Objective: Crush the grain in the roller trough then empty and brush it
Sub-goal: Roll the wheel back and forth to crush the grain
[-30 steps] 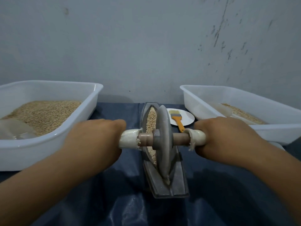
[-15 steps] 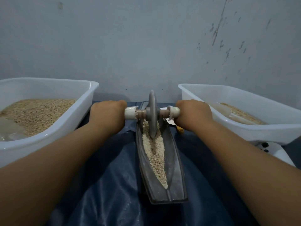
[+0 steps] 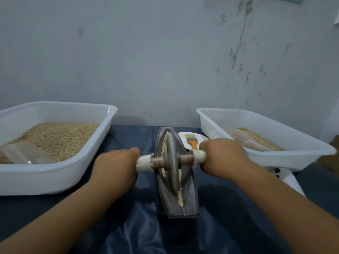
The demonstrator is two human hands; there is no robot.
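Observation:
A grey boat-shaped roller trough (image 3: 190,202) lies lengthwise on the blue sheet in front of me, with pale crushed grain (image 3: 180,197) along its groove. A grey roller wheel (image 3: 172,162) stands on edge in the middle of the trough, on a wooden axle with white-wrapped handle ends. My left hand (image 3: 117,165) grips the left handle end and my right hand (image 3: 223,158) grips the right one. An orange-handled brush (image 3: 192,142) rests on a small white plate (image 3: 201,139) behind the trough, partly hidden by my right hand.
A white tub (image 3: 88,162) of whole grain with a clear scoop (image 3: 23,153) stands at the left. A second white tub (image 3: 286,158) with some grain and a scoop stands at the right. A white object (image 3: 288,178) sits under my right forearm. A pale wall rises behind.
The roller went from the near part of the trough to its far end, and has now rolled back toward me to the middle. Both hands kept their grip on the handle ends.

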